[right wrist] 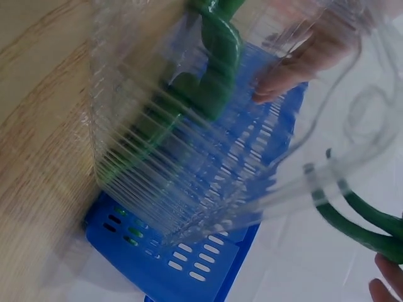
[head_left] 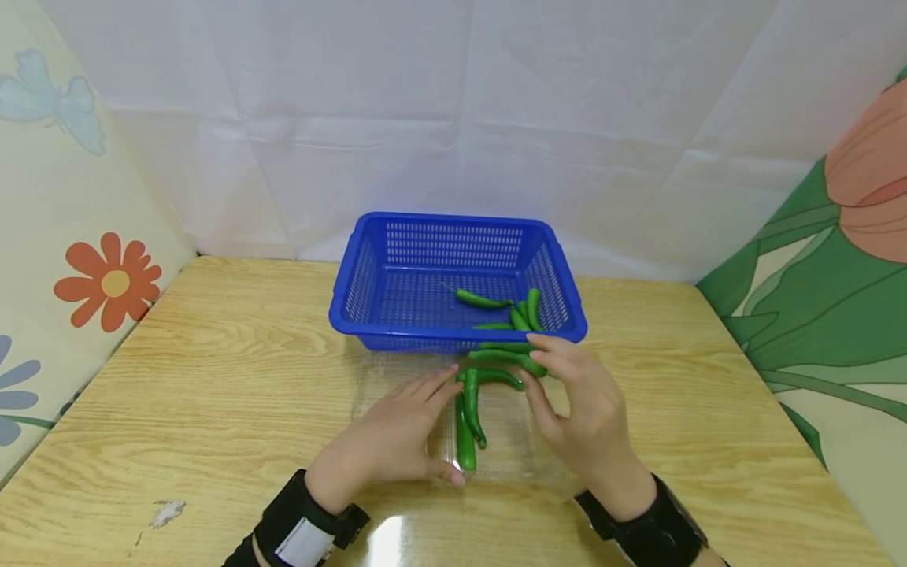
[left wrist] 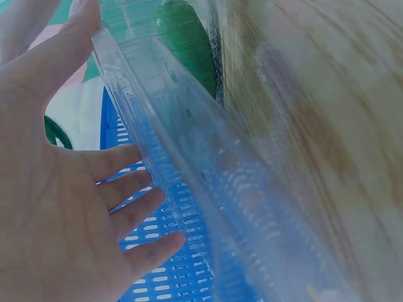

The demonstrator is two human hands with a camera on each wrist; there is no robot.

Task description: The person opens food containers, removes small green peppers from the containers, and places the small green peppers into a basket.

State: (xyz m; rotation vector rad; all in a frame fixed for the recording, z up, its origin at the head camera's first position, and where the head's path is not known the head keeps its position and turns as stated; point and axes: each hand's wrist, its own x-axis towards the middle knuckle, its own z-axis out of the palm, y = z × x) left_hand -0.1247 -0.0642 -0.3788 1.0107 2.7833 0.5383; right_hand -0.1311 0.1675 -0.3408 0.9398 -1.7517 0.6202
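My right hand [head_left: 584,402] pinches two green chili peppers [head_left: 506,358] by one end, just in front of the basket's near rim. The same pair of peppers [right wrist: 356,223] shows at the fingertips in the right wrist view. A clear plastic box [head_left: 520,465] lies on the table with several more chili peppers [head_left: 465,441] inside. At the left of these peppers, my left hand [head_left: 397,429] rests along the box. In the left wrist view its nearly straight fingers [left wrist: 135,207] touch the outside of the clear wall [left wrist: 182,167], thumb near the corner.
Behind the clear box stands a blue plastic basket [head_left: 453,340] with slotted walls. Several green chili peppers [head_left: 520,311] lie in its right front part. A white cloth [head_left: 425,118] hangs behind the wooden table [head_left: 234,378].
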